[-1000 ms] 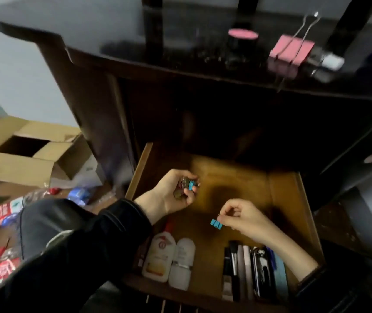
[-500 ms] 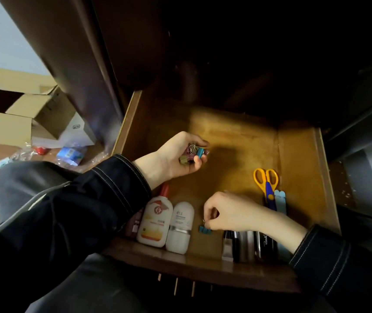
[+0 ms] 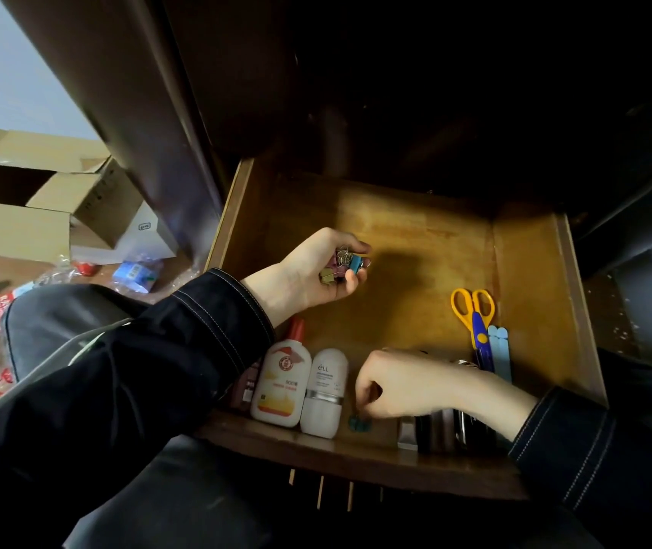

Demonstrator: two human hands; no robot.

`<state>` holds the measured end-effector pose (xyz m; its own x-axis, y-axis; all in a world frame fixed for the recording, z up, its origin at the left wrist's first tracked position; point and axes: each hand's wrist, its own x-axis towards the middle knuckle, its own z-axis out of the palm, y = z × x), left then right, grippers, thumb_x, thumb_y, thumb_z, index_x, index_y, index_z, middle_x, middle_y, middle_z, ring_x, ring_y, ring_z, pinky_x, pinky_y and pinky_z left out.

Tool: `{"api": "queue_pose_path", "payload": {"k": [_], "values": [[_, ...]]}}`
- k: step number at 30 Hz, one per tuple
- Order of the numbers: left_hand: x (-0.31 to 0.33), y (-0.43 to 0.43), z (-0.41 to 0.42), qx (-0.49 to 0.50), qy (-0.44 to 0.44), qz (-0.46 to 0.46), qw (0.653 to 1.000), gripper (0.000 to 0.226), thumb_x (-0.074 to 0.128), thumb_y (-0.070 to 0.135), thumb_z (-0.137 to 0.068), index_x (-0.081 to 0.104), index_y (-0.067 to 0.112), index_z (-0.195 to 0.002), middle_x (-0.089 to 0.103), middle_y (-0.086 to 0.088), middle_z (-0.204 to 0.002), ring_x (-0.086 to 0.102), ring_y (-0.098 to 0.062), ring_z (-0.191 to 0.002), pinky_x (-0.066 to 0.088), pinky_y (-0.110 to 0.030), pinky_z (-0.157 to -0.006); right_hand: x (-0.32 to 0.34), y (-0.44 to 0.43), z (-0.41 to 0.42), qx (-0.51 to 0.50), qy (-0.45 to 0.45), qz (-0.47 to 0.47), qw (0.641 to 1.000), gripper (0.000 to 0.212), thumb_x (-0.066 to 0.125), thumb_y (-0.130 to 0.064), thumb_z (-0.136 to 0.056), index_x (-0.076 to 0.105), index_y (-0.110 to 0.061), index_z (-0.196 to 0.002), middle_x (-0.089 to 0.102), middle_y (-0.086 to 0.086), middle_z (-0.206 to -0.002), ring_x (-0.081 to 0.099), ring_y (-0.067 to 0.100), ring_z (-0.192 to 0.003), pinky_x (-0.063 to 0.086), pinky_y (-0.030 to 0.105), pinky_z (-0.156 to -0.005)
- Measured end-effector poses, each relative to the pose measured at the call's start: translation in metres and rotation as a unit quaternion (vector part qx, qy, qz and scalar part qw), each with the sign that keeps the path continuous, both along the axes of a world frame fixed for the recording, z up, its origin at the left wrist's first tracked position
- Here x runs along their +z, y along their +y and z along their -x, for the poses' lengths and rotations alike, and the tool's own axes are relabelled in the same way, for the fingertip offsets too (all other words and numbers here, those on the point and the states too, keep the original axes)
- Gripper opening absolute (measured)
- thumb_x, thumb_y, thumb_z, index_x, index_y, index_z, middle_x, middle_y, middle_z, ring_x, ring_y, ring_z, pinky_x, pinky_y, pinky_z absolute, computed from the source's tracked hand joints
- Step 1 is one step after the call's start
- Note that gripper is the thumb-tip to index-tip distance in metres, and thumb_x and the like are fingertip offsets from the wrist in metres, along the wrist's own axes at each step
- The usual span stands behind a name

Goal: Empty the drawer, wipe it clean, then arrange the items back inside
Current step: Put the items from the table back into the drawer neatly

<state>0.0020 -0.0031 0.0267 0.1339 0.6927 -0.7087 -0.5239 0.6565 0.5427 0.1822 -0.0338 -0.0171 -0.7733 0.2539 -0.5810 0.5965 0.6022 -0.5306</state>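
Head view: the left hand is gripping a loose bunch of binder clips above the drawer floor, and I judge one could be slipping free. The right hand, curled (whether pinching I cannot tell), is meeting the teal clip at 3 o'clock of the roll-on bottle, risking knocking it.

I am counting inside the drawer: one glue bottle and one roll-on bottle are lying at its front left; one pair of scissors and two pale blue sticks are lying at its right; one teal clip is sitting at its front; the clip bunch in the left hand is defeating my counting.
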Motion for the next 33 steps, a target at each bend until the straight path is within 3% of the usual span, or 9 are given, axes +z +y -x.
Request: {"api": "queue_pose_path", "payload": {"k": [3,7,11,15,24,27,29,31,33], "values": [[-0.001,0.000,0.000,-0.006,0.000,-0.002,1.000,0.012,0.058,0.008,-0.090,0.052,0.007,-0.100,0.057,-0.008,-0.086,0.054,-0.014,-0.062,0.039,-0.015,-0.039,-0.002,-0.003,0.001,-0.011,0.006,0.002,1.000,0.019,0.062,-0.023,-0.084,0.073,-0.008,-0.085,0.070,0.008,-0.082,0.063,0.025,-0.073,0.055,0.045,-0.071],[-0.001,0.000,0.001,-0.003,0.004,-0.005,1.000,0.011,0.058,0.008,-0.090,0.053,0.007,-0.099,0.057,-0.009,-0.090,0.054,-0.014,-0.062,0.039,-0.015,-0.039,0.000,-0.008,0.005,-0.036,0.004,0.012,0.999,0.021,0.067,-0.022,-0.085,0.067,-0.014,-0.065,0.060,0.000,-0.062,0.045,0.012,-0.055,0.045,0.039,-0.058],[0.000,0.001,0.002,-0.004,0.002,-0.005,1.000,0.009,0.059,0.008,-0.089,0.053,0.006,-0.096,0.058,-0.009,-0.085,0.054,-0.014,-0.060,0.039,-0.015,-0.039,-0.001,-0.013,0.007,-0.057,0.007,0.011,0.998,0.033,0.068,-0.023,-0.084,0.056,-0.016,-0.053,0.043,-0.003,-0.048,0.033,0.012,-0.046,0.029,0.030,-0.050],[0.000,0.001,0.002,-0.002,0.004,-0.006,1.000,0.010,0.059,0.008,-0.089,0.053,0.006,-0.096,0.057,-0.009,-0.084,0.054,-0.014,-0.058,0.039,-0.015,-0.038,0.001,-0.016,0.006,-0.039,-0.012,0.018,0.999,0.042,0.070,-0.031,-0.086,0.058,-0.036,-0.046,0.046,-0.011,-0.045,0.040,0.007,-0.044,0.029,0.029,-0.050],[-0.001,0.001,0.002,0.002,0.004,-0.002,1.000,0.010,0.060,0.007,-0.088,0.053,0.006,-0.096,0.057,-0.011,-0.087,0.056,-0.015,-0.059,0.040,-0.016,-0.038,0.005,-0.009,0.002,-0.027,-0.008,0.080,0.996,0.035,0.070,-0.030,-0.088,0.062,-0.011,-0.060,0.046,0.003,-0.056,0.036,0.013,-0.051,0.031,0.033,-0.052],[-0.001,0.001,0.002,0.005,0.010,0.003,1.000,0.018,0.062,0.007,-0.087,0.053,0.005,-0.103,0.056,-0.013,-0.096,0.058,-0.016,-0.062,0.042,-0.017,-0.039,0.016,0.007,-0.004,-0.105,0.027,0.126,0.986,0.036,0.066,-0.040,-0.090,0.074,-0.015,-0.065,0.062,-0.004,-0.060,0.047,0.014,-0.051,0.039,0.033,-0.052],[-0.002,0.001,0.002,0.005,0.012,0.002,1.000,0.019,0.061,0.007,-0.088,0.055,0.006,-0.105,0.058,-0.014,-0.096,0.061,-0.017,-0.063,0.044,-0.018,-0.041,0.024,0.023,-0.010,-0.198,0.071,0.102,0.972,0.038,0.063,-0.047,-0.089,0.077,-0.024,-0.064,0.076,-0.004,-0.077,0.069,0.024,-0.072,0.057,0.042,-0.067],[-0.002,0.000,0.001,-0.009,0.003,0.000,1.000,0.015,0.060,0.008,-0.090,0.057,0.004,-0.104,0.063,-0.014,-0.087,0.065,-0.018,-0.065,0.048,-0.019,-0.043,0.028,0.035,-0.016,-0.281,0.113,0.023,0.953,0.036,0.060,-0.052,-0.088,0.076,-0.031,-0.063,0.077,-0.001,-0.082,0.071,0.032,-0.088,0.056,0.054,-0.085],[-0.002,-0.001,-0.001,-0.028,-0.007,0.003,1.000,0.011,0.058,0.009,-0.092,0.061,0.004,-0.101,0.068,-0.015,-0.082,0.068,-0.019,-0.068,0.053,-0.021,-0.048,0.028,0.042,-0.019,-0.344,0.148,-0.072,0.924,0.039,0.059,-0.050,-0.092,0.072,-0.033,-0.059,0.075,-0.007,-0.079,0.070,0.014,-0.086,0.055,0.046,-0.089]]}}
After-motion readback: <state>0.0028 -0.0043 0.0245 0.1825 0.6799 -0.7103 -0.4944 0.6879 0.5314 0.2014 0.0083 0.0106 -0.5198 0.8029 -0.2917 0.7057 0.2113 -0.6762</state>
